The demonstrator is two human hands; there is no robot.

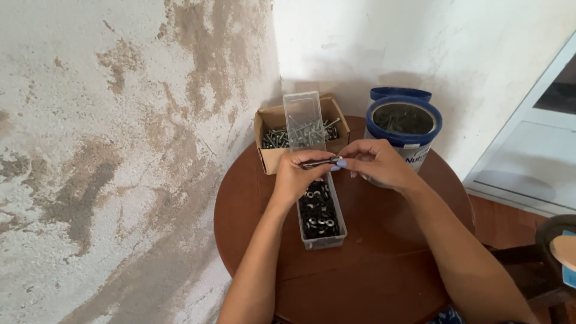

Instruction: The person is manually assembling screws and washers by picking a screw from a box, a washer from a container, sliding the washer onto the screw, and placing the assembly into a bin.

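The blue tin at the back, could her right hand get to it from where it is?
Probably yes. The right hand sits just in front of the blue tin, nothing lies between them, though its fingers now pinch a screw.

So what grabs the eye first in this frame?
Both hands, the left hand and right hand, meet mid-frame pinching a long screw between them. Right below lies a clear plastic tray of dark washers on the round brown table. Behind stand a cardboard box of screws and a blue-rimmed tin.
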